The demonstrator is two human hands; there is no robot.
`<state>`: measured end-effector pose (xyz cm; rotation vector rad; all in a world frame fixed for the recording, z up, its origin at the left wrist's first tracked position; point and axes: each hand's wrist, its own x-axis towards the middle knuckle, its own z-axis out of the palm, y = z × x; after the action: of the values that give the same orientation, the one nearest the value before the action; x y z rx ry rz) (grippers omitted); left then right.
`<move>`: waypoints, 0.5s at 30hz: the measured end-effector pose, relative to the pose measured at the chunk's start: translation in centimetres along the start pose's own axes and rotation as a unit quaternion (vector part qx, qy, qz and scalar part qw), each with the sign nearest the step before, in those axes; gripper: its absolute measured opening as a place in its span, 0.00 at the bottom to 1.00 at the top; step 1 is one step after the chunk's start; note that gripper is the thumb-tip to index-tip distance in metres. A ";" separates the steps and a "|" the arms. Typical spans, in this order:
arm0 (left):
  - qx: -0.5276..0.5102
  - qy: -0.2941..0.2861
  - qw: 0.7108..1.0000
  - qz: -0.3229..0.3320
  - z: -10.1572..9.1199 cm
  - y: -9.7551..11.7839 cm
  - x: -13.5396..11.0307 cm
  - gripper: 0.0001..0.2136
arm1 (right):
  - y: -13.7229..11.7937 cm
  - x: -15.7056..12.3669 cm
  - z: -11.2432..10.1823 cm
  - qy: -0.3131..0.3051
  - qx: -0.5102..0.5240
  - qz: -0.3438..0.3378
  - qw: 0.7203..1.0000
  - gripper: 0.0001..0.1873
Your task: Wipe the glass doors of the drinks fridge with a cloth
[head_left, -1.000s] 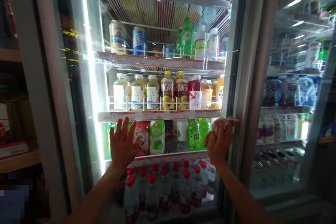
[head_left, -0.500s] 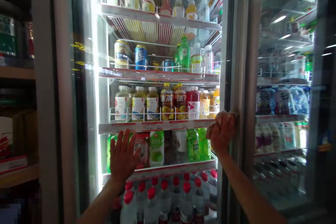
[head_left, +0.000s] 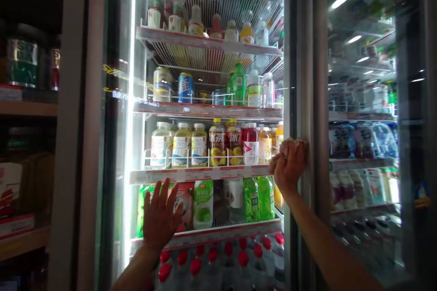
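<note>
My right hand (head_left: 290, 166) is closed over a crumpled cloth (head_left: 294, 145) and presses it against the glass door near the metal door frame (head_left: 312, 100). My left hand (head_left: 161, 218) is spread with fingers apart, palm toward the glass, holding nothing. Behind the glass, near my left hand, stand a green-and-white bottle (head_left: 203, 204) and a red package (head_left: 184, 204). Two green bottles (head_left: 251, 199) sit on the same shelf, left of my right hand.
Lit wire shelves (head_left: 205, 173) behind the glass hold several bottles and cans. Water bottles with red caps (head_left: 195, 266) stand at the bottom. Another glass-door cooler (head_left: 362, 163) is on the right. Wooden shelves (head_left: 27, 108) with jars and boxes stand at the left.
The view has tilted up slightly, so the shelves sit lower in the picture. My right hand stays by the door frame with the cloth, and my left hand remains spread.
</note>
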<state>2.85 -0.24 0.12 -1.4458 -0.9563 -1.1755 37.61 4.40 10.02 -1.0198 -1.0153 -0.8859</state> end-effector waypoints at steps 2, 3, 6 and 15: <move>0.001 0.003 1.000 0.005 -0.2 0.1 -0.1 0.31 | -2.3 0.6 0.6 -0.005 0.010 -0.017 1.000 0.27; -0.001 0.005 1.000 0.008 -0.3 0.0 0.0 0.32 | -4.0 0.4 0.7 -0.023 0.020 -0.059 0.998 0.27; -0.017 0.009 0.999 0.031 -0.7 -1.0 1.8 0.32 | -7.7 -0.5 0.7 -0.098 0.064 -0.251 0.961 0.24; -0.006 0.076 0.982 -0.173 -0.7 -6.1 13.4 0.26 | 0.3 5.5 1.5 0.010 -0.029 -0.048 0.998 0.28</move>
<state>-0.26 0.07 14.57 -1.2068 -1.1232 -1.5246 39.10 5.26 15.46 -1.0151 -1.0330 -1.0063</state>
